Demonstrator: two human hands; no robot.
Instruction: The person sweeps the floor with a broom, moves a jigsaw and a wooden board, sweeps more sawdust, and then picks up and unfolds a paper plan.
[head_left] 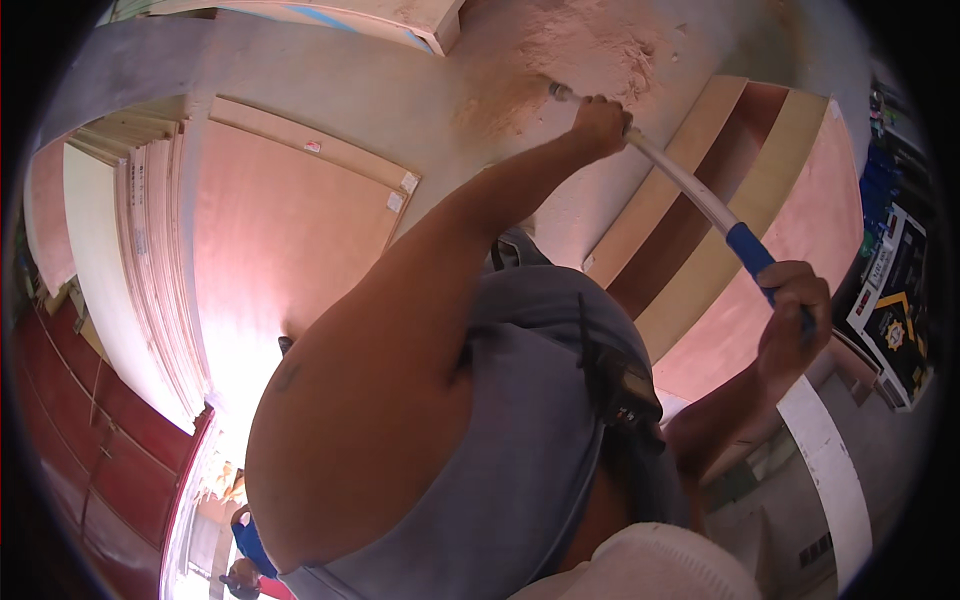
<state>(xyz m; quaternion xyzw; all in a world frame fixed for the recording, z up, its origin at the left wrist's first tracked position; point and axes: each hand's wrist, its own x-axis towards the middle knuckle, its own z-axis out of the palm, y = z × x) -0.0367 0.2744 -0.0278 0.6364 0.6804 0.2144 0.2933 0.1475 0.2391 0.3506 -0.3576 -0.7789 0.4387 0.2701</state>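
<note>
Both hands, left and right, had fingers closed round the broom handle, seemingly light and stiff, over dusty floor.

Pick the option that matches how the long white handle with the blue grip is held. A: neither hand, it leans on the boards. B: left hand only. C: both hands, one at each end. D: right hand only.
C: the left hand grips the long-handled tool near its far end above the sawdust pile, while the right hand clasps the blue grip.

torso: grey sleeveless shirt | arms: bare from shoulder down, no sleeves | hands: bare, no gloves | lower near edge: pale whitish cloth
</note>
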